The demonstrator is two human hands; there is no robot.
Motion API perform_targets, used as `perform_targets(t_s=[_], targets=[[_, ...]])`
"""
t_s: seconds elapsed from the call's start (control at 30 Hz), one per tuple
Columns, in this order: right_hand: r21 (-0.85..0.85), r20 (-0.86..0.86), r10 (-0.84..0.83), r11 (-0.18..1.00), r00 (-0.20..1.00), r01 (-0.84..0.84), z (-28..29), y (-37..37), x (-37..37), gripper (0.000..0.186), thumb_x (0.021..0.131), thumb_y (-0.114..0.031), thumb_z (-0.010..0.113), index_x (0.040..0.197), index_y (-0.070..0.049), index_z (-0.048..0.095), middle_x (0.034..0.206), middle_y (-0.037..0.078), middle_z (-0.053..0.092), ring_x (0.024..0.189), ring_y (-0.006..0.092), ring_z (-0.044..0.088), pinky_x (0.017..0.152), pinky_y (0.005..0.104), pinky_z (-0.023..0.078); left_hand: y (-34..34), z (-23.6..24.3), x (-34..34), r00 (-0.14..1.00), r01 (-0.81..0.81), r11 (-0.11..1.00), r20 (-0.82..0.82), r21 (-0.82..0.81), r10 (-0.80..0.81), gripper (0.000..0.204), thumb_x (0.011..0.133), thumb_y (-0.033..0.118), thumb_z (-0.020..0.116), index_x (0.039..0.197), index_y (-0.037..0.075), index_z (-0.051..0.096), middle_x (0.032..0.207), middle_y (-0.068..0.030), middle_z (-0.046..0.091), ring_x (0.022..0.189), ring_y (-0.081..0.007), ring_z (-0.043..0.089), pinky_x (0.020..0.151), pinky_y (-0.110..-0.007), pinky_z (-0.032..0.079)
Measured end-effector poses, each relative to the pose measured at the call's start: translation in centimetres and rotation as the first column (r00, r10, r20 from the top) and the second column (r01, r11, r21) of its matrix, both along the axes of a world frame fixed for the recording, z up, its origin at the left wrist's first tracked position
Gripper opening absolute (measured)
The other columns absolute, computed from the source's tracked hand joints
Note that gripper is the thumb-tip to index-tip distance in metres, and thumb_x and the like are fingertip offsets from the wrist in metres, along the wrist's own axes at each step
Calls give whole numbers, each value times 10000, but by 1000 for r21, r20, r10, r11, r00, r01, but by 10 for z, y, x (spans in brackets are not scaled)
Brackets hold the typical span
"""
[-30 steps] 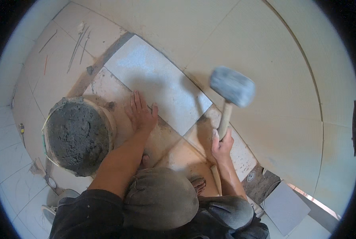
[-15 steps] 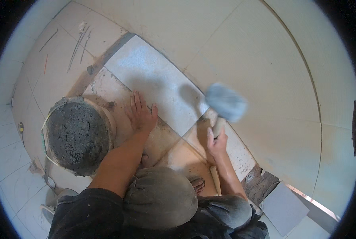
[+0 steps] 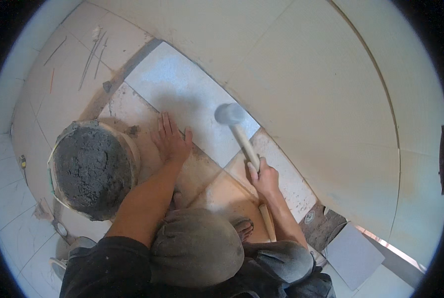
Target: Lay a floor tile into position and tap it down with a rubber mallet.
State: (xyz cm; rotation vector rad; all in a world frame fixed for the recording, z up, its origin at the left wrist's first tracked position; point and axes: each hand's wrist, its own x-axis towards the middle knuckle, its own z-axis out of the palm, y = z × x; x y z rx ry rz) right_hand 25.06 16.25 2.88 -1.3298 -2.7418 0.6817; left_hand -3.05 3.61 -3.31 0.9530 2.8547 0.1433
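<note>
My right hand (image 3: pixel 265 177) is wrapped round the pale handle of a mallet (image 3: pixel 230 114). Its grey head, a little blurred, is over the right part of a glossy white floor tile (image 3: pixel 182 84); whether it touches the tile I cannot tell. That tile lies along the wall, its near corner meeting the dusty tiles by my knees. My left hand (image 3: pixel 172 141) lies flat with fingers spread at the tile's near edge, holding nothing. Left of that forearm stands a bucket (image 3: pixel 95 171) filled with dark grey wet mortar.
Thin rods (image 3: pixel 90 59) lie on the floor at the far left, near a strip of bare mortar (image 3: pixel 105 94). A wooden handle (image 3: pixel 267 222) rests beside my right forearm. A loose grey tile (image 3: pixel 355 256) and a round drain (image 3: pixel 309 217) are at the lower right.
The mallet's head has swung left and down from beside the wall to over the white tile. My right hand has shifted slightly with it, while my left hand stays flat.
</note>
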Motion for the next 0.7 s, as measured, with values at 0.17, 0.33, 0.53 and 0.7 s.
perform_targets(t_s=[0.17, 0.33, 0.53, 0.7], targets=[[43, -597, 24, 999, 802, 3, 50, -4, -32, 132, 935, -99, 634, 962, -1, 550, 597, 79, 586, 510, 228, 615, 523, 336, 481, -8, 4, -11, 999, -33, 999, -5, -7, 33, 779, 1000, 513, 376, 1600, 63, 166, 1679, -82, 116, 1540, -244, 131, 1202, -604, 130], [156, -303, 106, 986, 947, -61, 6, 5, 1, 162, 928, -119, 654, 993, -1, 563, 643, 120, 603, 532, 281, 615, 528, 359, 484, 4, -1, 0, 999, -18, 1000, 45, -1, 18, 777, 997, 521, 376, 1595, 62, 189, 1676, -91, 131, 1540, -250, 132, 1204, -602, 112], [-122, -407, -89, 992, 909, 43, 38, -12, -21, 285, 930, -188, 680, 1110, 3, 567, 703, 216, 644, 593, 383, 660, 547, 450, 514, -11, -2, -11, 999, -30, 999, -37, 34, 31, 781, 990, 522, 391, 1587, 50, 214, 1671, -100, 154, 1537, -256, 148, 1204, -598, 103], [-44, -199, -17, 999, 980, 8, 0, -7, 10, 303, 921, -203, 691, 1100, 1, 559, 702, 211, 648, 613, 401, 660, 555, 470, 516, 3, -3, 3, 1000, -12, 999, -2, 35, 12, 782, 990, 522, 389, 1584, 43, 220, 1670, -102, 149, 1537, -254, 146, 1207, -596, 95]])
